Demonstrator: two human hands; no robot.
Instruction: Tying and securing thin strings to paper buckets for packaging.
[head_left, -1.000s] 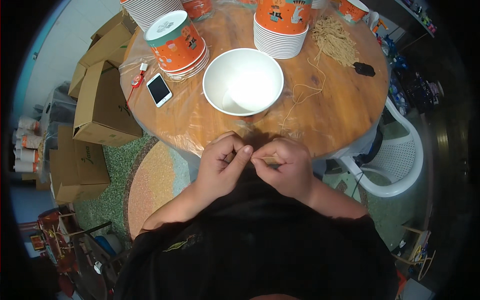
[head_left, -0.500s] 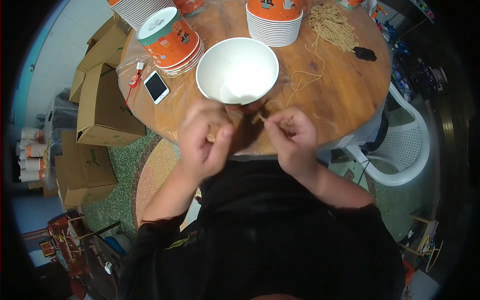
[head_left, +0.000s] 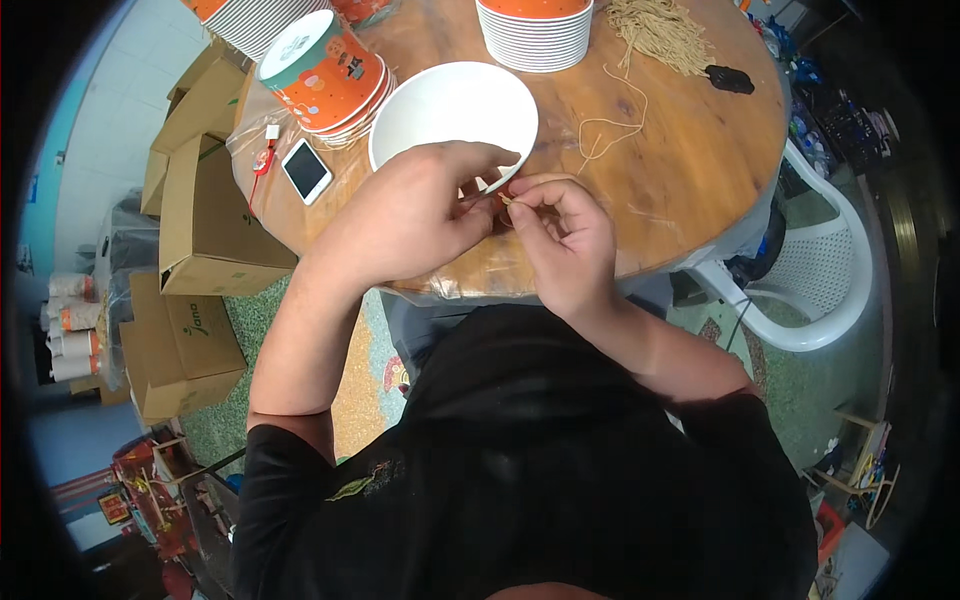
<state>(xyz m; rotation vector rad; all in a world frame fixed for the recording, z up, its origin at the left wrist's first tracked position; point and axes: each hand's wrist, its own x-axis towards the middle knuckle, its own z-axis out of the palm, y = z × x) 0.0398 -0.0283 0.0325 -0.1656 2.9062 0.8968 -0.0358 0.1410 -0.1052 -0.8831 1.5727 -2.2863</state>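
A large paper tub (head_left: 450, 105), white inside, stands near the table's front edge with its mouth toward me. My left hand (head_left: 425, 205) is bent around its near rim, fingers over the edge and thumb lower down outside. Part of that grip is hidden behind the hand. Close beside it, my right hand (head_left: 570, 235) pinches a short end of tan string (head_left: 506, 199) between thumb and forefinger, just off the tub's near right side. A loose length of tan string (head_left: 600, 122) lies on the table to the right of the tub.
Stacked orange paper tubs (head_left: 535, 38) stand behind, and more tubs (head_left: 335, 85) lean at the left. A phone (head_left: 306, 172) and red cable (head_left: 262, 165) lie left. Tan string bundle (head_left: 660, 35) and a black item (head_left: 730, 79) are far right. Cardboard boxes (head_left: 215, 220) and a white chair (head_left: 810, 270) flank the table.
Both hands have moved up and closer together, to the tub's near side. My left hand has gone from below the tub to its rim. My right hand still pinches the string.
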